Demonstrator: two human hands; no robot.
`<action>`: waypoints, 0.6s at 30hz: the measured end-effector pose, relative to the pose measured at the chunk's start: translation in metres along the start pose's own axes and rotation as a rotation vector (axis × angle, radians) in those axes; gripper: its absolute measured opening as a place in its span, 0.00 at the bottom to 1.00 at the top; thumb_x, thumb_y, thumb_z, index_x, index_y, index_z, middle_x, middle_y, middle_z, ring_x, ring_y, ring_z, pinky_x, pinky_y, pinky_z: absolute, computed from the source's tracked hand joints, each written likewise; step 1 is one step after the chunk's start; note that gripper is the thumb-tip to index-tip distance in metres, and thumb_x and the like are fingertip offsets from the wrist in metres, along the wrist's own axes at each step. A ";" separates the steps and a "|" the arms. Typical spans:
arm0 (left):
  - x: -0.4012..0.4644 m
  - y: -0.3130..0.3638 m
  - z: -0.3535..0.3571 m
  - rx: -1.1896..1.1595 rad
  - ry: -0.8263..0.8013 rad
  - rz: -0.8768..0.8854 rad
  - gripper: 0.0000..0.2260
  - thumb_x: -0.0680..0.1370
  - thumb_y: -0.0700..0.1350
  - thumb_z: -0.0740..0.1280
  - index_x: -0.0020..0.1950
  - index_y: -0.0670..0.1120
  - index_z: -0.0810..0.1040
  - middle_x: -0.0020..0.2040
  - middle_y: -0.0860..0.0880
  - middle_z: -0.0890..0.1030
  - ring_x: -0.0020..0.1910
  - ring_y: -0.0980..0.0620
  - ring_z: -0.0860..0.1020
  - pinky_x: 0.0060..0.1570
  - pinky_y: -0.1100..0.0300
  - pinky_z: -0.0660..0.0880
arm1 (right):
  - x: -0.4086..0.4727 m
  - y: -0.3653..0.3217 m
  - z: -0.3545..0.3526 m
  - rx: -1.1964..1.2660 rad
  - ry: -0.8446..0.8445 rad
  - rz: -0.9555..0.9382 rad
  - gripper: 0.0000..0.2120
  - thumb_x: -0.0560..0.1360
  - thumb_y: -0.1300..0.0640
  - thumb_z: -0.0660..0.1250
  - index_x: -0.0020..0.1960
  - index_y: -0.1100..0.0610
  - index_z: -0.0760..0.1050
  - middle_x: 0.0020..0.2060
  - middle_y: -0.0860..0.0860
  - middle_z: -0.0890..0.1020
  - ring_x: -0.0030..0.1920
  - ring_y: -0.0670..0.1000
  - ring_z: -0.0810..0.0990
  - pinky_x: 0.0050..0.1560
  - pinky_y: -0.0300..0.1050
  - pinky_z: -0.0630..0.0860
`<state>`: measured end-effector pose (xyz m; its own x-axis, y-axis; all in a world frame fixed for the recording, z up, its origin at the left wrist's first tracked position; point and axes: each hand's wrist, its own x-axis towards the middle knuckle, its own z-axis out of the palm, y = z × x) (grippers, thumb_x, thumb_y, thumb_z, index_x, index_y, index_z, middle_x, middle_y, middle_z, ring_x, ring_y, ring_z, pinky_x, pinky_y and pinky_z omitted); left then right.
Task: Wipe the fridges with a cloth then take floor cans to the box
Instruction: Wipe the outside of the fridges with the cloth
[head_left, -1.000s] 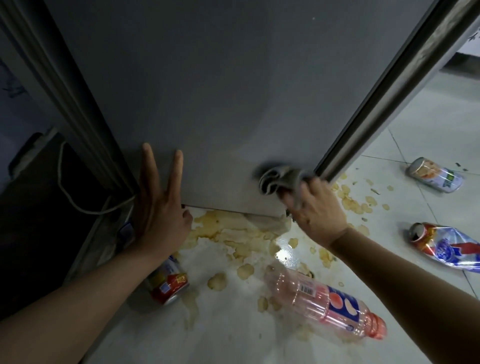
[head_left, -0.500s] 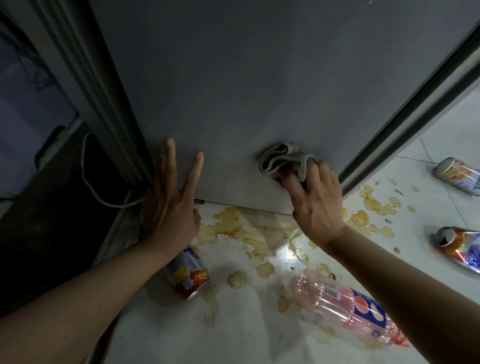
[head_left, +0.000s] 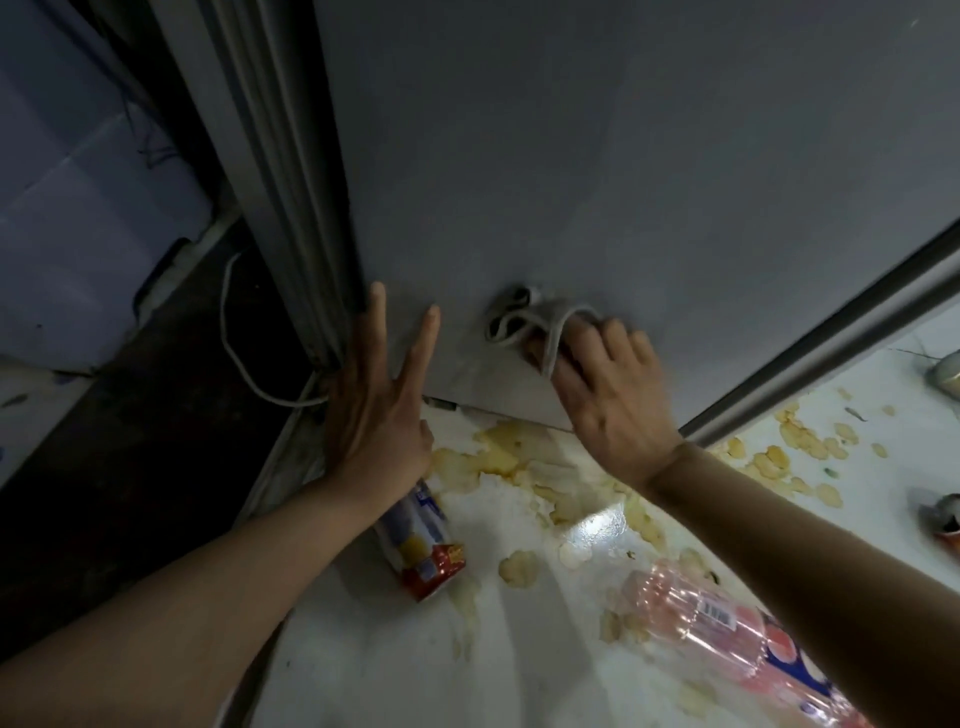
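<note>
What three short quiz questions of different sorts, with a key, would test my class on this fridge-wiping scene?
1. True or false: the left hand holds the cloth.
2. Multiple choice: the red and white can on the floor is A) upright, B) lying on its side, C) in the right hand.
3. Fill in: the yellowish spill spreads over the white ____ below the fridge door.

Key
1. False: the right hand presses it to the door; the left lies flat with straight fingers.
2. B
3. floor
</note>
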<state>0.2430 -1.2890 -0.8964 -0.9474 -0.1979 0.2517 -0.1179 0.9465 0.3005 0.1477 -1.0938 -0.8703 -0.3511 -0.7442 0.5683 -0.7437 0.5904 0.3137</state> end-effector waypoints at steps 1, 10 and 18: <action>0.001 -0.004 -0.001 -0.003 -0.009 -0.010 0.50 0.68 0.37 0.71 0.75 0.56 0.38 0.75 0.45 0.31 0.75 0.39 0.48 0.66 0.47 0.65 | 0.007 0.000 0.002 -0.018 0.047 0.015 0.12 0.78 0.63 0.55 0.60 0.60 0.71 0.53 0.57 0.68 0.41 0.57 0.65 0.39 0.49 0.58; 0.000 -0.022 -0.009 -0.059 -0.004 0.059 0.46 0.68 0.34 0.69 0.77 0.51 0.45 0.76 0.47 0.36 0.72 0.42 0.61 0.52 0.57 0.74 | -0.006 -0.051 0.043 -0.151 -0.724 -0.365 0.26 0.73 0.58 0.65 0.71 0.51 0.65 0.66 0.51 0.67 0.58 0.55 0.70 0.51 0.48 0.70; 0.003 -0.035 -0.009 -0.179 -0.002 0.041 0.43 0.69 0.34 0.70 0.77 0.45 0.48 0.77 0.43 0.48 0.73 0.45 0.59 0.63 0.54 0.70 | 0.043 -0.035 0.017 -0.051 -0.026 -0.122 0.16 0.77 0.62 0.56 0.63 0.59 0.74 0.57 0.56 0.69 0.44 0.57 0.65 0.40 0.49 0.58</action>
<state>0.2473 -1.3245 -0.8980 -0.9509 -0.1590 0.2654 -0.0240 0.8932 0.4491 0.1488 -1.1512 -0.8698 -0.2745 -0.8189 0.5040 -0.7519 0.5095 0.4183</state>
